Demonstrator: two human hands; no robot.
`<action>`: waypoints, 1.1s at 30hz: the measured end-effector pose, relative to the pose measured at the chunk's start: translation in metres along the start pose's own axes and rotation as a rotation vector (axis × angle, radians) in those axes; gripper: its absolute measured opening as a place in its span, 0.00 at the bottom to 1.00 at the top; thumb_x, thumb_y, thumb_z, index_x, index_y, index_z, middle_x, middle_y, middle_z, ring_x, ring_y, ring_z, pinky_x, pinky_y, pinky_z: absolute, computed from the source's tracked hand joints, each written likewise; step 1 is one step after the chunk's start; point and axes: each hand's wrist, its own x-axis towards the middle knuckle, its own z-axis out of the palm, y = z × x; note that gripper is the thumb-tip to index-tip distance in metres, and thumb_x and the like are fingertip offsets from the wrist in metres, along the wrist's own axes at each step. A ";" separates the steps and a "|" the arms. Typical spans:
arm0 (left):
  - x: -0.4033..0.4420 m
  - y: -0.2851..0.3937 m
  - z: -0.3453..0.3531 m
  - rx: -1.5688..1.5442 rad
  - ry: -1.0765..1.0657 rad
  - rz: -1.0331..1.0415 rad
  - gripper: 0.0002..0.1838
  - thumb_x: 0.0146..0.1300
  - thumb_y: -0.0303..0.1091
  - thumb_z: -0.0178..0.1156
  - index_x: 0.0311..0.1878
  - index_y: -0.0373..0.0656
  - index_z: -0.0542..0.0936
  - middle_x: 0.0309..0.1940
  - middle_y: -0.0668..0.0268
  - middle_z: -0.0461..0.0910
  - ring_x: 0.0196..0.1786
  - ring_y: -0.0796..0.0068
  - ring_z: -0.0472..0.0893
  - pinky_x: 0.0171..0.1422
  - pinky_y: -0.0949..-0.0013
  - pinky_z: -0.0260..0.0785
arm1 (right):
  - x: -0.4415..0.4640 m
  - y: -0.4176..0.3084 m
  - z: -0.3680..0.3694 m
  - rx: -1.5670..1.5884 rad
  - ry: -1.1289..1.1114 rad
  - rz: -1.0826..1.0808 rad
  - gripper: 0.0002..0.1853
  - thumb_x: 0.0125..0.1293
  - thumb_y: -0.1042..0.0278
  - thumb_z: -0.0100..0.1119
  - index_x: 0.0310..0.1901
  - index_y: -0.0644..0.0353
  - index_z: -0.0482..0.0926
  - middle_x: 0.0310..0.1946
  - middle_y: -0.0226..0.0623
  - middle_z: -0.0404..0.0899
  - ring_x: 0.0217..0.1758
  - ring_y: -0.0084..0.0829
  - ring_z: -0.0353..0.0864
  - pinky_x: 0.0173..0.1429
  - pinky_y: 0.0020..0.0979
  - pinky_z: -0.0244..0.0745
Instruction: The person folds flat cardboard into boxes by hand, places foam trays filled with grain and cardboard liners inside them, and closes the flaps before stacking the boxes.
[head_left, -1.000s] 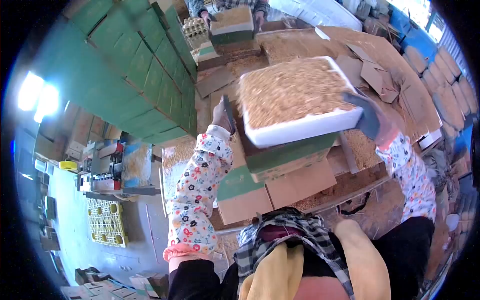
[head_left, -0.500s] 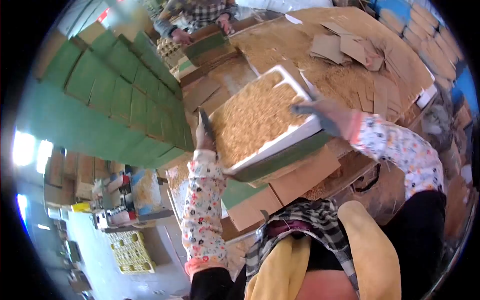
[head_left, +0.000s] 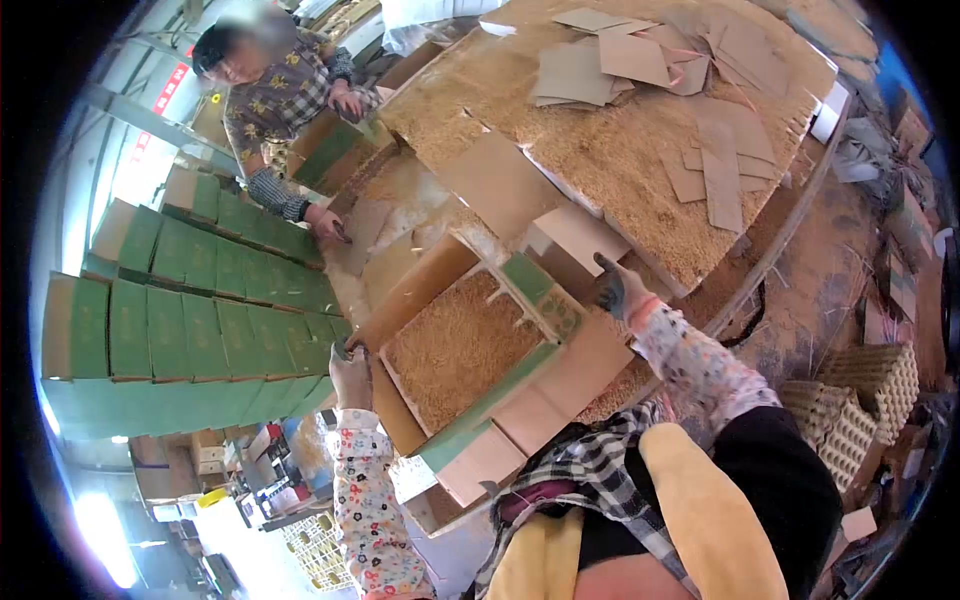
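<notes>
A cardboard box [head_left: 478, 430], green on its outer sides, stands before me with its flaps folded outward. Inside it sits a white foam tray [head_left: 402, 388] filled level with loose, tan, sawdust-like material [head_left: 465, 350]. At the box's left side is my left hand [head_left: 350, 380], its dark-tipped fingers closed over the edge of the cardboard. My right hand [head_left: 624, 290], also with dark fingertips, is just off the box's right side, by a raised flap. Its fingers are apart and nothing shows in them.
Stacked green boxes [head_left: 200, 320] rise at the left. Across the table a co-worker [head_left: 290, 110] has both hands near another green box [head_left: 335, 155]. Cardboard sheets [head_left: 575, 70] lie on the sawdust-covered table [head_left: 620, 170]. Egg trays [head_left: 840, 430] are stacked low at the right.
The filled foam tray, tilted between both hands above the box before, now lies down inside it. My right hand has let go of the tray. The view has shifted, showing more of the co-worker.
</notes>
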 end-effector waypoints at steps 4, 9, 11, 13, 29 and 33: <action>0.003 -0.021 0.008 -0.237 0.137 0.035 0.08 0.57 0.18 0.53 0.40 0.37 0.74 0.28 0.69 0.76 0.27 0.81 0.72 0.30 0.76 0.65 | 0.035 0.003 0.058 0.281 -0.027 -0.273 0.16 0.54 0.60 0.66 0.40 0.59 0.75 0.25 0.33 0.75 0.25 0.29 0.74 0.28 0.27 0.69; -0.004 -0.004 0.003 0.065 0.080 0.090 0.09 0.58 0.25 0.56 0.43 0.36 0.75 0.33 0.63 0.79 0.35 0.72 0.77 0.40 0.69 0.69 | -0.035 -0.081 0.141 -1.155 0.073 -1.367 0.26 0.54 0.66 0.57 0.56 0.62 0.68 0.43 0.52 0.75 0.45 0.49 0.76 0.51 0.42 0.70; 0.016 -0.042 0.010 -0.032 0.078 -0.008 0.11 0.57 0.29 0.57 0.43 0.35 0.76 0.33 0.59 0.79 0.37 0.68 0.78 0.45 0.67 0.69 | -0.088 -0.114 0.185 -1.487 0.209 -1.710 0.15 0.62 0.68 0.48 0.51 0.58 0.69 0.36 0.51 0.75 0.40 0.49 0.76 0.44 0.44 0.70; 0.000 -0.017 -0.001 -0.064 0.034 0.081 0.12 0.57 0.30 0.58 0.43 0.34 0.76 0.35 0.58 0.79 0.41 0.67 0.78 0.48 0.67 0.68 | -0.161 -0.132 0.241 -1.533 -0.014 -1.945 0.20 0.62 0.69 0.46 0.57 0.57 0.66 0.38 0.51 0.76 0.40 0.47 0.77 0.45 0.43 0.70; -0.078 0.048 0.012 1.035 -0.720 0.544 0.18 0.51 0.45 0.56 0.39 0.42 0.82 0.40 0.57 0.81 0.48 0.61 0.79 0.52 0.64 0.70 | -0.163 0.021 0.282 -2.645 -0.663 -1.044 0.32 0.56 0.60 0.56 0.64 0.52 0.61 0.66 0.43 0.56 0.67 0.50 0.56 0.64 0.50 0.59; -0.061 0.047 0.006 0.211 -0.529 0.603 0.17 0.52 0.34 0.53 0.43 0.35 0.77 0.40 0.52 0.79 0.45 0.50 0.78 0.52 0.57 0.69 | -0.116 -0.031 0.233 -2.082 -0.847 -0.787 0.26 0.61 0.64 0.48 0.63 0.54 0.64 0.62 0.47 0.64 0.67 0.44 0.61 0.68 0.40 0.57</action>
